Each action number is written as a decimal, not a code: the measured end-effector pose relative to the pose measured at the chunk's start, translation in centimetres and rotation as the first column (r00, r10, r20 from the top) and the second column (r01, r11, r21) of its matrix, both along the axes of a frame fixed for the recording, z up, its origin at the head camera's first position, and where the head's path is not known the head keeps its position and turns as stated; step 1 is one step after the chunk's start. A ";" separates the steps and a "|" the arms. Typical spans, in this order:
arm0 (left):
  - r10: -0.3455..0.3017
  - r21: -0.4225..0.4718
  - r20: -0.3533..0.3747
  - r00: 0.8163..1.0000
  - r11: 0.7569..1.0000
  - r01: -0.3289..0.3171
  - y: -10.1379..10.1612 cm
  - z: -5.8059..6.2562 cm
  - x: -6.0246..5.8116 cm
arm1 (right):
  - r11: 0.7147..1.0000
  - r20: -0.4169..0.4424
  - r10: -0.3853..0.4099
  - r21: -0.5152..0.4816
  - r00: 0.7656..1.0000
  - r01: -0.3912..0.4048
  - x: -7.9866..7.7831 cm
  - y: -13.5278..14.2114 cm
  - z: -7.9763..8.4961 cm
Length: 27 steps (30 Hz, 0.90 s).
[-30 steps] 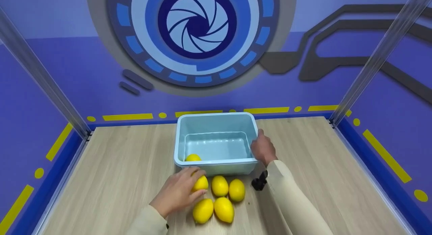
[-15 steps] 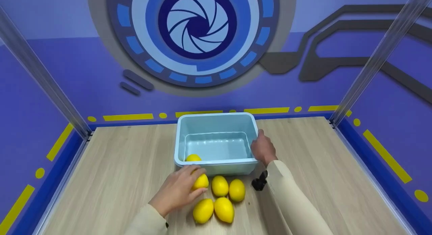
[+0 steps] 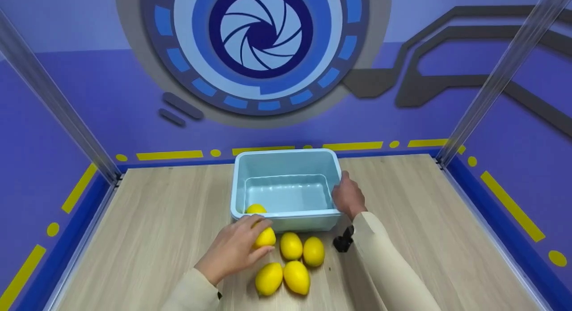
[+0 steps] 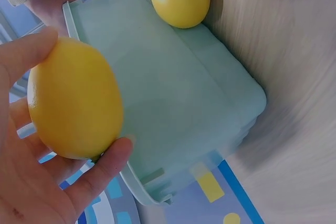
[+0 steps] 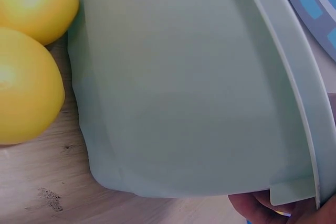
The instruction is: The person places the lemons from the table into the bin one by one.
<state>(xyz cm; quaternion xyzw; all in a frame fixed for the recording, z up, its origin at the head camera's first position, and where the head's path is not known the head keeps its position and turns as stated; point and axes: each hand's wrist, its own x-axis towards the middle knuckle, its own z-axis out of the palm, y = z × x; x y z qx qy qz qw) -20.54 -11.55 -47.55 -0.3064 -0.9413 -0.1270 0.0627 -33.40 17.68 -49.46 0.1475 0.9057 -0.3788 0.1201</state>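
Observation:
My left hand (image 3: 234, 248) holds a yellow lemon (image 3: 266, 238) between thumb and fingers, just in front of the near left corner of a light blue plastic bin (image 3: 295, 222). The left wrist view shows this held lemon (image 4: 76, 98) beside the bin's outer wall (image 4: 152, 77). Inside the bin, one lemon (image 3: 256, 208) shows at the front left, partly hidden by the rim. My right hand (image 3: 349, 195) grips the bin's right rim. In the right wrist view only some fingers (image 5: 257, 209) appear, curled at the rim.
Several more lemons (image 3: 296, 277) lie on the wooden tabletop (image 3: 165, 221) in front of the bin. Blue-purple printed panels (image 3: 80, 92) stand behind and at both sides, with clear corner posts (image 3: 500, 74). A small black object (image 3: 343, 239) is by my right sleeve.
My left hand has risen slightly toward the bin's rim with the lemon in its grasp. The right hand, the bin and the other lemons stay where they were.

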 end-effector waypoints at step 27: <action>-0.004 0.023 -0.031 1.000 1.000 0.005 -0.1 1.2 -0.4 | 0.999 -0.033 0.029 0.023 0.999 -0.028 -0.1 0.2 -0.3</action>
